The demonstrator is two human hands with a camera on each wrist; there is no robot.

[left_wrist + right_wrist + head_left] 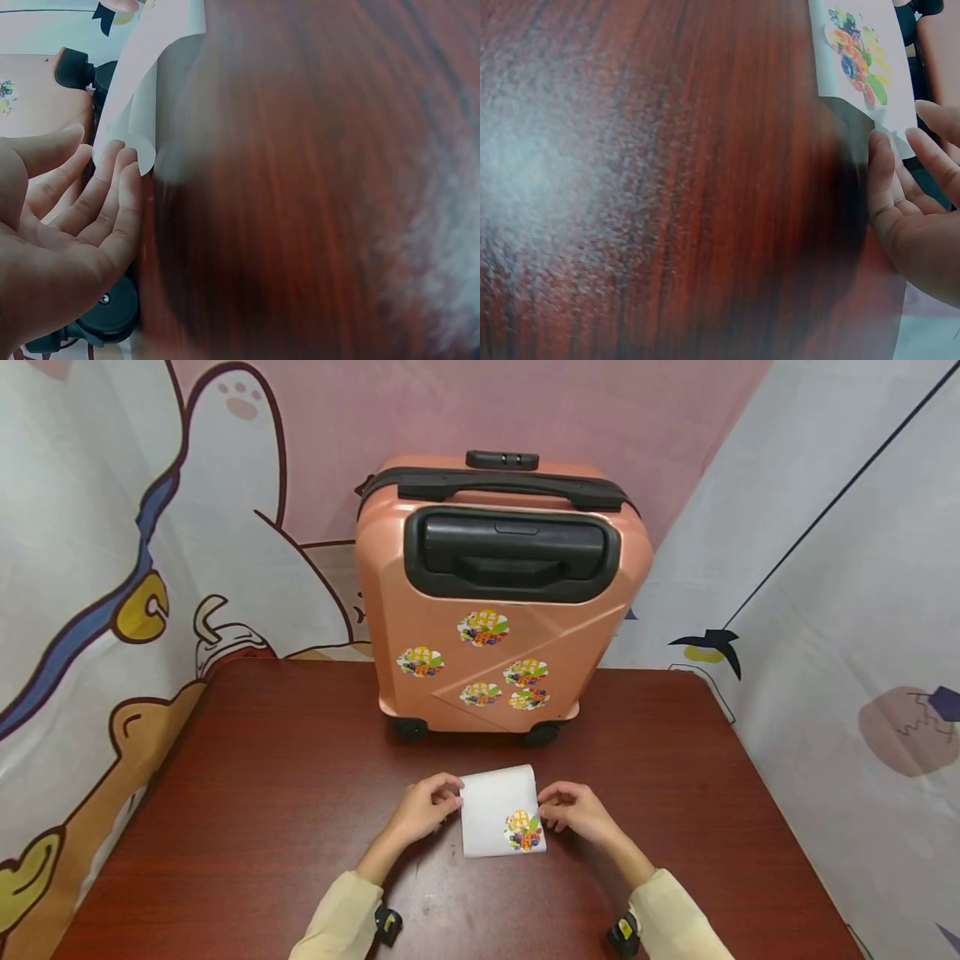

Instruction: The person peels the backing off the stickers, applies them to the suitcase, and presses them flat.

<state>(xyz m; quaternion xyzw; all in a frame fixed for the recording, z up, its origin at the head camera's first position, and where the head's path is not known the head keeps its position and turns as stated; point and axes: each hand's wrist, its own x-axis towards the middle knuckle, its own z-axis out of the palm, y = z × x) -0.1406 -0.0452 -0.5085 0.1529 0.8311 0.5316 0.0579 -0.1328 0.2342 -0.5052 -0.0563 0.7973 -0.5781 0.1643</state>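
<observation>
A white sticker sheet (487, 806) lies in front of the suitcase, its ends curled under. One round fruit sticker (522, 831) is on its lower right corner. My left hand (425, 807) is at the sheet's left edge; in the left wrist view its fingertips (129, 155) meet the rolled end, and the thumb stands apart. My right hand (576, 812) is at the right edge, fingers loosely bent, fingertips (880, 142) right at the sheet's curled side. Behind the sheet stands an upright rose-gold suitcase (480, 652) with several similar stickers on its front.
The brown wooden table (262, 777) carries both sheet and suitcase. Black wheels (542, 735) under the suitcase rest on the table near its back. A printed cloth (300, 460) with cartoon figures hangs behind and at both sides. Small black devices (388, 925) are worn at both wrists.
</observation>
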